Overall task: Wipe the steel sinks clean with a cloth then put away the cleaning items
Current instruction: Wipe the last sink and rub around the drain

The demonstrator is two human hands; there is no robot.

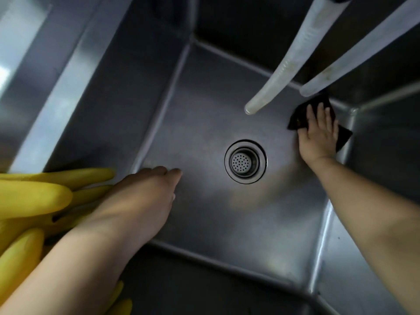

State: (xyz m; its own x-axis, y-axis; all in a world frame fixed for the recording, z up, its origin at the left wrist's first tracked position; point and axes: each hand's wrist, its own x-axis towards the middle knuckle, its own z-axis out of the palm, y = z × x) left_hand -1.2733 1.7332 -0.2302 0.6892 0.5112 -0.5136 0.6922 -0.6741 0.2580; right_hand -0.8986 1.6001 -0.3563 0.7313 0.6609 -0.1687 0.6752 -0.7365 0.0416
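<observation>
I judge the wiping part-done: the sink [204, 123] floor shows a dull film around the drain [245, 161], just left of my right grip [318, 133]. That grip presses the cloth [297, 118] flat, fingers straight, in the far right corner. My left grip [141, 196] hangs relaxed, holding nothing, beside the yellow gloves [34, 196], not yet put away.

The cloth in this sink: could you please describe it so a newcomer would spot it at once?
Look into the steel sink and find the round drain. Up and right of it, the right hand presses flat on the cloth, the only black thing there, below two pale hoses.
</observation>
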